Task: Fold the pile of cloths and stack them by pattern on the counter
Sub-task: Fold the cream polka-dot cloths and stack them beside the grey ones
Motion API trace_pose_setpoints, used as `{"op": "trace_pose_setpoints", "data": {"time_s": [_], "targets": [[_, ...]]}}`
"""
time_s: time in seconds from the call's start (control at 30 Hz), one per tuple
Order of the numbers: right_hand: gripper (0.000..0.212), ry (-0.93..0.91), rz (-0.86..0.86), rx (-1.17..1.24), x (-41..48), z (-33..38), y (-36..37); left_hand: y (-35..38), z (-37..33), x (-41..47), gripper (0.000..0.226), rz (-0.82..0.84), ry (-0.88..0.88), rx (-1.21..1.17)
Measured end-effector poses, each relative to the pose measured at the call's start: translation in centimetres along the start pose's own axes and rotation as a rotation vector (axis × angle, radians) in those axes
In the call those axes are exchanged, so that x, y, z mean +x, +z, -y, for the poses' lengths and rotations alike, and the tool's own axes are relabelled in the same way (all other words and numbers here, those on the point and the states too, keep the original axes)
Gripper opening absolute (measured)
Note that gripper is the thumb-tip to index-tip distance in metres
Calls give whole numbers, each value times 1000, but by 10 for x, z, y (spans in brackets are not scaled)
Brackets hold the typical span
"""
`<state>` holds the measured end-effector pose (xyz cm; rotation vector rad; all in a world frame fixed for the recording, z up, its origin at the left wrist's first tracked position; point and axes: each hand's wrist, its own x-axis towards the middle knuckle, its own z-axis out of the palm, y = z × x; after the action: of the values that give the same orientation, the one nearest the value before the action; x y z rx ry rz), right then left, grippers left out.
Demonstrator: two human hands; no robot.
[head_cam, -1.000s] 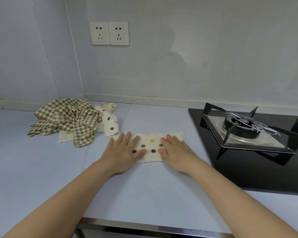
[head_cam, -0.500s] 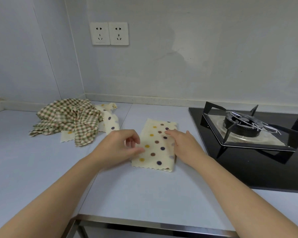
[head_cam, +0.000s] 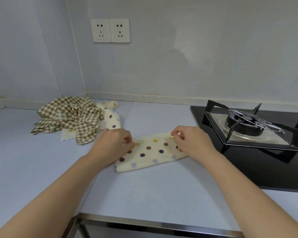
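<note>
Left hand (head_cam: 113, 143) and right hand (head_cam: 191, 143) each pinch an end of the folded polka-dot cloth (head_cam: 151, 152), probably to lift it for the next fold, though the left's grip is partly hidden. It lies mid-way across the desk (head_cam: 144, 194), with the unfolded pile (head_cam: 69, 115) at ten o'clock.

Bare left hand (head_cam: 113, 145) and right hand (head_cam: 193, 143), forearms (head_cam: 62, 186) bare too
</note>
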<state>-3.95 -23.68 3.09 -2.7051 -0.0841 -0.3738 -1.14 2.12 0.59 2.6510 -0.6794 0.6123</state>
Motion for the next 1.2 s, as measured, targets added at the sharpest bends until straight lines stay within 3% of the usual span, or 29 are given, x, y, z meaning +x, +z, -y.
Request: {"op": "trace_pose_setpoints", "data": {"time_s": [0.13, 0.23, 0.37, 0.53, 0.67, 0.87, 1.07, 1.2], "targets": [[26, 14, -47, -39, 6, -11, 2, -10, 4, 1, 24, 16, -46, 53], [30, 8, 82, -34, 9, -18, 7, -18, 8, 5, 27, 179, -99, 139], [22, 29, 83, -68, 9, -19, 4, -24, 19, 8, 27, 320, -200, 89], [19, -18, 183, -121, 5, -16, 1, -22, 25, 6, 23, 281, -266, 79], [18, -56, 206, -104, 5, -15, 3, -20, 28, 5, 4, 280, -317, 0], [12, -55, 172, -15, 4, -15, 1, -22, 23, 5, 20, 206, -288, -123], [17, 17, 200, 37, 7, -24, -3, -24, 22, 6, 10, 315, -280, -90], [13, 22, 213, 25, 9, -27, 0, -21, 21, 7, 18, 315, -308, -142]]}}
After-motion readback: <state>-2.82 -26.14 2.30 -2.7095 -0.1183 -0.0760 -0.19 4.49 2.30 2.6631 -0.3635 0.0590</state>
